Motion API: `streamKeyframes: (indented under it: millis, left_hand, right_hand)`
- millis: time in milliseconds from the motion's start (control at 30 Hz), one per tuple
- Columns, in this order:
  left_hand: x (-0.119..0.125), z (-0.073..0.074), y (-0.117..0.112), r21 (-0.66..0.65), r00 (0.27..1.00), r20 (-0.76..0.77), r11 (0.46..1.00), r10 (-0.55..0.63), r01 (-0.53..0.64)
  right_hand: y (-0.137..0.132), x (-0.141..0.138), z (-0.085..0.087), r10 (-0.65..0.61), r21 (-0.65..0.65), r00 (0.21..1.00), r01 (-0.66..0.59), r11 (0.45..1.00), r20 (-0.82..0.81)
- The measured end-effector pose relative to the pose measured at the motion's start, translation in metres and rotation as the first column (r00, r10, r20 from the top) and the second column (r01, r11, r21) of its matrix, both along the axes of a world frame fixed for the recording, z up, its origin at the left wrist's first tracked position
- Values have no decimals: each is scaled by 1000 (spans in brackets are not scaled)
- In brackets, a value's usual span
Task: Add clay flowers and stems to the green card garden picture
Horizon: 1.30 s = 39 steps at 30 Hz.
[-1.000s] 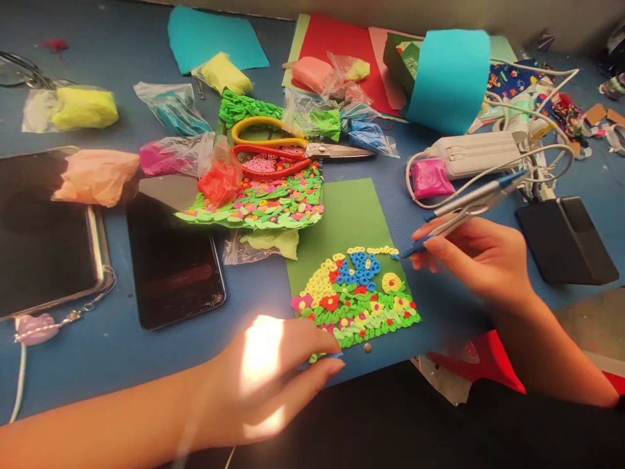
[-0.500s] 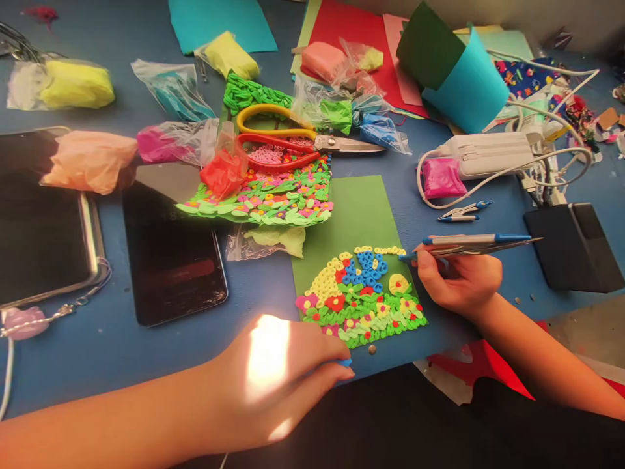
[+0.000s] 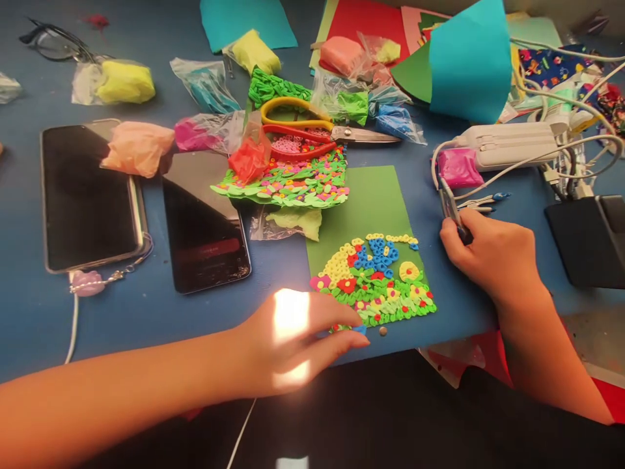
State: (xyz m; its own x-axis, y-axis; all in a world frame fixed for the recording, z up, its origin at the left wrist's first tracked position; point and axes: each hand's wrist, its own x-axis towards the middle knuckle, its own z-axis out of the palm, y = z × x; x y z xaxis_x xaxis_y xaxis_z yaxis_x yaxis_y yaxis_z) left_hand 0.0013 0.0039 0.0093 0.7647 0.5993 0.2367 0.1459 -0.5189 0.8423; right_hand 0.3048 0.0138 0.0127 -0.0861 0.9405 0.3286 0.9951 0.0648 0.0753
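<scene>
A small lump of blue clay [image 3: 360,330] is pinched between the thumb and forefinger of my left hand [image 3: 297,342], at the near edge of the green card [image 3: 378,198]. The card carries a raised picture of clay bits: yellow rings, blue rings [image 3: 381,257], red flowers and green leaves. A blue bit [image 3: 414,246] sits at the right end of a yellow row. To the right of the card, apart from it, my right hand [image 3: 493,260] is closed round a slim silver-and-blue tool [image 3: 449,203] that points up and away; its exact kind is unclear.
Behind the card lies a finished-looking clay flower picture [image 3: 293,185] with scissors [image 3: 297,127] on it. Bagged clay surrounds it. Two phones [image 3: 208,225] lie left. A white power bank [image 3: 512,146], cables, small tools [image 3: 481,200] and a black device [image 3: 583,241] are at right.
My right hand has drawn back from the card to the right, its tool turned upward. The blue bit shows uncovered. The turquoise folded card behind has turned. My left hand keeps its pinch.
</scene>
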Motion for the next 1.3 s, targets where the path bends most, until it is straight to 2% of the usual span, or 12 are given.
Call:
streamKeyframes:
  millis: [133,200,267,333,367,567,633,733,800,867,1067,1300]
  left_hand:
    - [0,-1,-2,-12,999,51,1000,-4,5]
    - [1,0,-4,-33,998,50,999,-26,28]
    - [1,1,-7,-62,997,45,996,-55,58]
    - [1,2,-10,-105,996,51,992,-71,76]
    - [1,2,-12,-126,995,56,988,-78,85]
    - [0,3,-12,-138,997,52,988,-64,71]
    - [-1,2,-12,-95,998,-3,993,-70,69]
    - [-3,0,-10,-63,994,-81,996,-74,69]
    - [-4,-1,-8,-58,992,-89,995,-87,82]
    - [-5,-1,-6,-40,990,-102,995,-93,89]
    - [-6,2,-1,-5,966,-180,982,-185,187]
    - [-5,0,-1,-23,961,-207,983,-184,184]
  right_hand:
    - [-23,-26,14,117,153,979,-142,978,164]
    - [-40,-47,20,377,260,925,-377,889,52]
    - [-56,-69,21,645,242,751,-605,758,-142]
    - [-67,-87,18,760,211,607,-731,649,-232]
    - [-70,-94,16,767,249,585,-727,640,-262]
    - [-71,-100,13,709,345,634,-620,705,-310]
    - [-69,-92,17,648,300,681,-574,762,-342]
    - [-66,-78,19,371,190,809,-319,928,-455]
    - [-64,-70,15,209,213,835,-113,971,-509]
    - [-61,-66,10,141,216,833,-26,976,-535]
    - [-54,-66,0,245,119,780,-217,969,-576]
    - [-53,-64,-4,258,111,732,-244,963,-631]
